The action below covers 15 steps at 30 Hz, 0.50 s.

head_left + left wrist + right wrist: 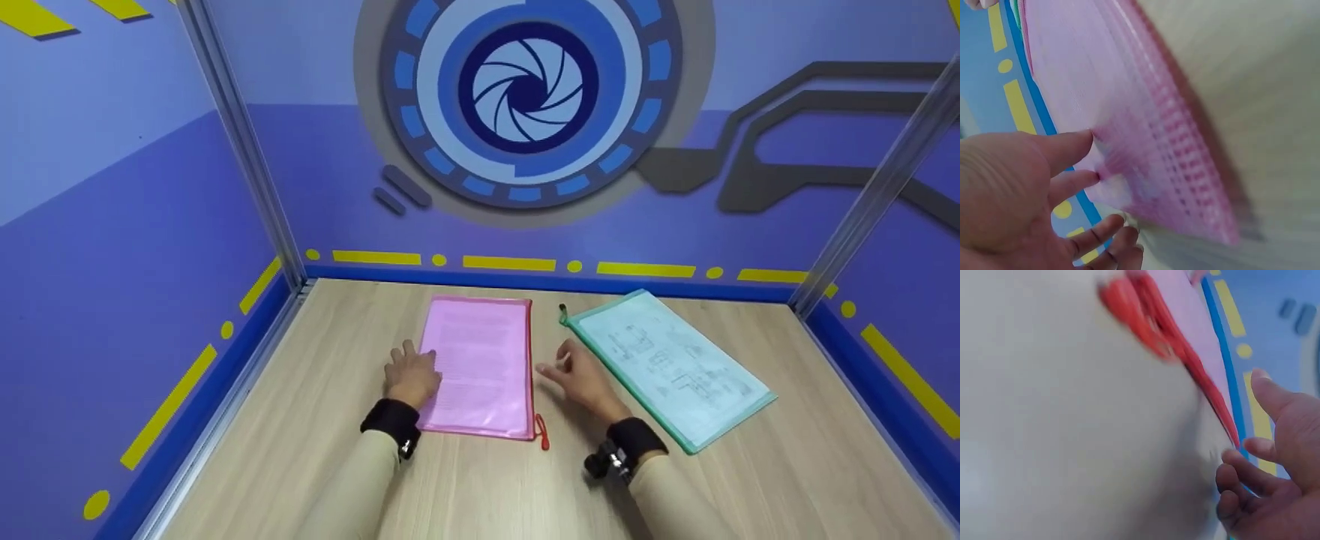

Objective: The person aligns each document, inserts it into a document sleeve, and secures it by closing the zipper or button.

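A pink zip document pouch point(480, 367) with printed sheets inside lies flat on the wooden table. Its red zipper edge faces right, with a red pull loop point(542, 433) at the near corner. At the pouch's left edge is my left hand point(412, 376), fingers spread and overlapping the pink surface; the left wrist view puts the thumb and index fingertips right at the pouch point(1084, 84). My right hand point(585, 381) is beside the red edge, between the two pouches, with loosely bent fingers and nothing held. The right wrist view has its fingertips close to the red zipper point(1207, 382).
A green-edged zip pouch point(671, 367) with drawings inside lies slanted on the right, its dark green pull point(563, 313) at the far left corner. Blue-purple printed panels point(525, 240) wall the table point(480, 495) at the back and sides.
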Tool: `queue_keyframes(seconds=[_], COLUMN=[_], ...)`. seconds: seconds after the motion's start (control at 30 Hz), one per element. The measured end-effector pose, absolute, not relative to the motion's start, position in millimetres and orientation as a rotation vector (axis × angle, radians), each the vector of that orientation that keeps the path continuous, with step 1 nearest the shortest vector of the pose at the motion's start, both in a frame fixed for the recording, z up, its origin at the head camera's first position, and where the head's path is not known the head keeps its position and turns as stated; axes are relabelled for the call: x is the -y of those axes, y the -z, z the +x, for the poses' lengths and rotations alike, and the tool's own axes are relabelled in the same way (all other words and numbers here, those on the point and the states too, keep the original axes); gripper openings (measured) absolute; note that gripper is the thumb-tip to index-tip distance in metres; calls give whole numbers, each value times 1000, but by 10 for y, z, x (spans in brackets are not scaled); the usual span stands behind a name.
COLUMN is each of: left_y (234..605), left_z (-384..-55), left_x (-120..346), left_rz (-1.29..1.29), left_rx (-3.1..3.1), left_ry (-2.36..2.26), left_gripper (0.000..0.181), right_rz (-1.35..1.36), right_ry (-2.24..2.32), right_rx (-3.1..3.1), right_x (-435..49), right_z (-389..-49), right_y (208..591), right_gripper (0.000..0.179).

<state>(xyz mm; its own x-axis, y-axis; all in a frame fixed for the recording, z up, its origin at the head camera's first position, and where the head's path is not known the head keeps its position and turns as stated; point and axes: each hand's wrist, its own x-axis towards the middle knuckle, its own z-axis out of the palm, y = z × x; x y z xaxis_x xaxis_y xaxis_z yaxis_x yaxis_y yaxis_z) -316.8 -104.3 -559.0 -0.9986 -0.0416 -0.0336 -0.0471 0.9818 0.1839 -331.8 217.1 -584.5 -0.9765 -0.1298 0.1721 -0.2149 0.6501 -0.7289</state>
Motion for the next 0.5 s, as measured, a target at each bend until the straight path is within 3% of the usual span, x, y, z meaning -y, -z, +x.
queue_keyframes(seconds=[0.3,0.5], left_y=[5721,5697], left_z=[-3184,-3234], left_x=[928,767], left_rz=[-141,-98], left_rx=[-3260,-3345], left_ry=[-589,-853], left_gripper=[76,70], right_rz=[124,111], right_ry=[-534,-482], right_rx=[2852,3029], right_x=[-2956,-3115], right_z=[-3222,-3116], right_y=[5836,5846], right_gripper=[73,77])
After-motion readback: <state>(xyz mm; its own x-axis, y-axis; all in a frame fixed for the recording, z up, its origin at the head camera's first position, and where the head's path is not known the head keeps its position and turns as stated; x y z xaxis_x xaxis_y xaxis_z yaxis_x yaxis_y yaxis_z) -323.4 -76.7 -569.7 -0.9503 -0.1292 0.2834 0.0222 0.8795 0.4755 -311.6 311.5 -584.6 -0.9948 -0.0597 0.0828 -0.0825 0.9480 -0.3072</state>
